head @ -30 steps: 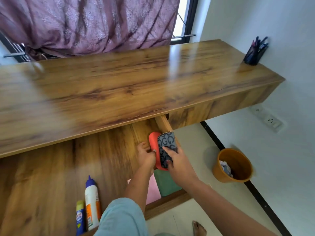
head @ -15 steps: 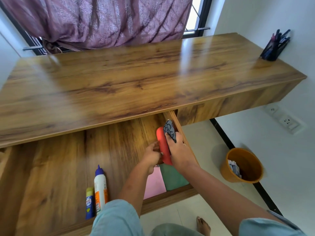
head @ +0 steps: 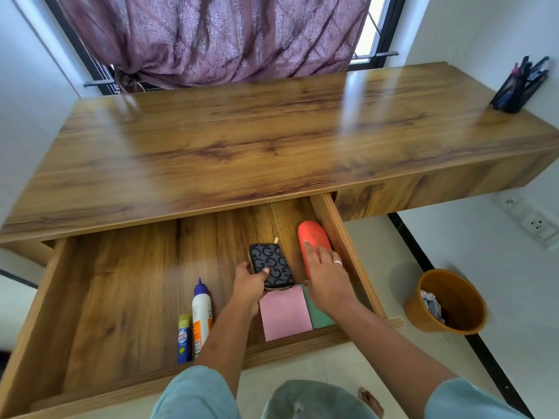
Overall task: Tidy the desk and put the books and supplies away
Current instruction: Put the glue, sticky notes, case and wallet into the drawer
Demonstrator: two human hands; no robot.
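Two hands set a pouch and a case flat in the open drawer.

The left hand [head: 250, 286] grips the near corner of the black zip pouch [head: 271, 264], thumb on top. The right hand [head: 327, 278] lies flat with straight fingers on the red case [head: 313, 237], holding nothing. The case lies along the drawer's right wall [head: 348, 258], just beside the pouch. Half a second ago both were pressed together on edge between the hands; now they lie apart. The pouch's near end overlaps the pink sticky notes [head: 284, 314].
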